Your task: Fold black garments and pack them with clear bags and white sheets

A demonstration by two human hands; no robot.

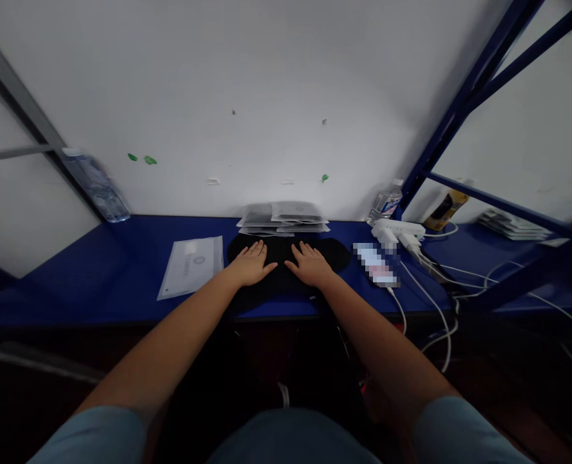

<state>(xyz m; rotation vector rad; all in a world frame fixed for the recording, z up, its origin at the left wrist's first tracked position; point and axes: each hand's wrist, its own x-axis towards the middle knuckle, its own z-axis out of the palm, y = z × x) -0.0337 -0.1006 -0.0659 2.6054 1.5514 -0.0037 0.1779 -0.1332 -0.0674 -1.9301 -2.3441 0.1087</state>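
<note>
The black cloth (337, 254) was spread on the blue surface (122, 270), directly in front of the person. The left hand (251, 263) and the right hand (310, 263) were laid on it, palms down, with the fingers extended and the thumbs pointed toward each other across a gap. Nothing was grasped by either of the hands; both were left flat and relaxed. A small white mark (312, 297) was shown on the dark area nearer the person than the right hand. Whether the cloth was folded could not be told.

Behind the cloth, by the wall (266, 77), packets (283, 219) were stacked in overlapping layers. On the left, a printed bag (192, 267) was laid flat just beside the cloth. On the right, a phone (375, 264) was set at a slant, its screen obscured, with a white cable (400, 308) joined to its near end. Beyond it, plugs were fitted in a power strip (406, 227), and a labelled bottle (386, 202) was placed near the wall. A clear bottle (97, 187) was seen at the far left.
</note>
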